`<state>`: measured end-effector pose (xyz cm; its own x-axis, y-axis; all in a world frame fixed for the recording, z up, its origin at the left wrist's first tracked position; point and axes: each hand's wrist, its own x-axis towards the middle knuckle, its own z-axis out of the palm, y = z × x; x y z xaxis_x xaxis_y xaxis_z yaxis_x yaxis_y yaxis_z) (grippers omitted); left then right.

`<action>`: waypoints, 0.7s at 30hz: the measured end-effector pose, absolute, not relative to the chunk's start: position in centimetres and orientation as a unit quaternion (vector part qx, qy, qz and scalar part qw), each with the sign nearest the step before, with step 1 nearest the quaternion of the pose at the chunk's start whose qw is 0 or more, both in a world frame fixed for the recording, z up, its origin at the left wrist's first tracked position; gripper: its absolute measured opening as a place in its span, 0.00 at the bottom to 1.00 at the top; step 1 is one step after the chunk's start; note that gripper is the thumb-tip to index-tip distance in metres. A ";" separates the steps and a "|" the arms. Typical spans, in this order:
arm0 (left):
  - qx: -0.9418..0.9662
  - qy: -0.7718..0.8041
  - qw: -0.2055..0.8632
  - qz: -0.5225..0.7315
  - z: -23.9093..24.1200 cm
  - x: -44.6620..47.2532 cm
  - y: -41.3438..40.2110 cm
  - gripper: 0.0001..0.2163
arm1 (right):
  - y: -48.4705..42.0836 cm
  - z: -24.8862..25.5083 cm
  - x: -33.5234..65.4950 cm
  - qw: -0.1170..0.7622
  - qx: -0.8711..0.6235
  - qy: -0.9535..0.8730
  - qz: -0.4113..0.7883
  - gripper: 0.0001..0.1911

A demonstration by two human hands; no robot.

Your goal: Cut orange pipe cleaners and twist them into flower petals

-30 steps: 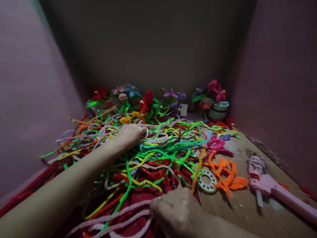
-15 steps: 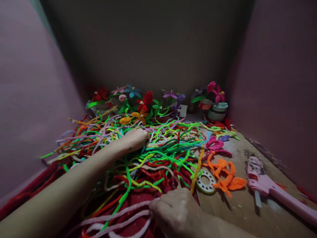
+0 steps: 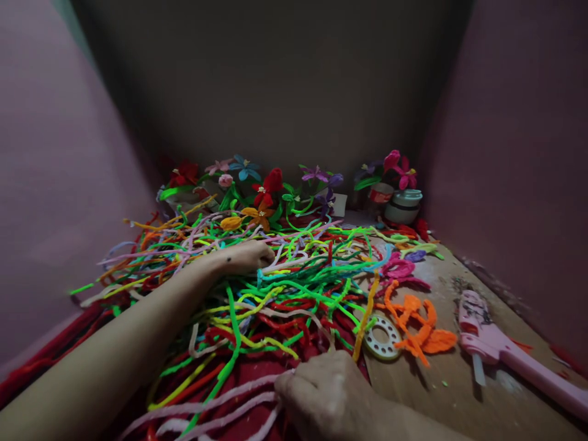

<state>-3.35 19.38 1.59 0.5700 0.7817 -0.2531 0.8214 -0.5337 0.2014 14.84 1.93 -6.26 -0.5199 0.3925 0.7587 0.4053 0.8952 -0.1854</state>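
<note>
A big tangled heap of fuzzy pipe cleaners point(image 3: 298, 285) in many colours spreads before me. My left hand point(image 3: 252, 256) reaches into its middle, fingers curled down among the strands; their tips are partly hidden, so what they pinch does not show clearly. Close to me, my right hand point(image 3: 328, 389) is closed around several pale pink pipe cleaners point(image 3: 243, 410), whose lengths trail off to the left over red cloth. A bright green pipe cleaner point(image 3: 235, 331) crosses the front of the heap.
Pipe-cleaner flowers point(image 3: 260, 214) and small pots point(image 3: 403, 205) line the back wall. To the right on the wooden board point(image 3: 436, 404) lie a pink glue gun point(image 3: 498, 349), a white ring with holes point(image 3: 382, 337) and orange bent pieces point(image 3: 416, 324). Walls close in both sides.
My left hand has shifted slightly left within the heap, uncovering a blue-green strand end. Some strands at the left and the pale pink ones moved a little. My right hand stays almost still.
</note>
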 end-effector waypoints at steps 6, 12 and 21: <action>0.872 0.446 0.186 -0.076 1.9 -3.3 19.6 0.12 | 2.2 -6.2 14.9 0.443 -0.221 -0.869 -0.013 0.09; 0.868 0.481 0.107 -0.057 1.9 -3.0 19.4 0.09 | 2.1 -6.3 14.8 0.454 -0.216 -0.864 -0.014 0.09; 0.874 0.481 0.059 0.030 5.2 -3.0 15.4 0.15 | 2.1 -6.3 14.9 0.451 -0.215 -0.866 -0.025 0.07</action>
